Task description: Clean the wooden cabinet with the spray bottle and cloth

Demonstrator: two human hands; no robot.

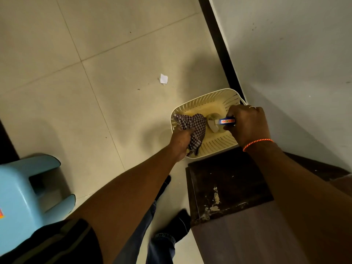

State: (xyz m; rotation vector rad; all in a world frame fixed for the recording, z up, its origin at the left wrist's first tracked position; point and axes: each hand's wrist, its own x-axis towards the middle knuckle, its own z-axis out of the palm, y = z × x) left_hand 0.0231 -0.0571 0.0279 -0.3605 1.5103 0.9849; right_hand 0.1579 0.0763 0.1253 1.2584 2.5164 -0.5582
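Over the basket point(213, 147), left fingers point(182, 130) clutch the cloth point(194, 124); right fingers point(231, 127) apparently grip the spray bottle point(225, 121).

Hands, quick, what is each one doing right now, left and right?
Left hand: closed, holding the checked cloth at the basket.
Right hand: closed, holding the spray bottle over the basket.

Basket point(213, 101) hemmed by wall point(295, 63) on its right and cabinet point(228, 187) on its near side, both hands and cloth point(192, 124) filling its mouth, open floor point(95, 82) to its left, blue stool point(28, 197) well apart.
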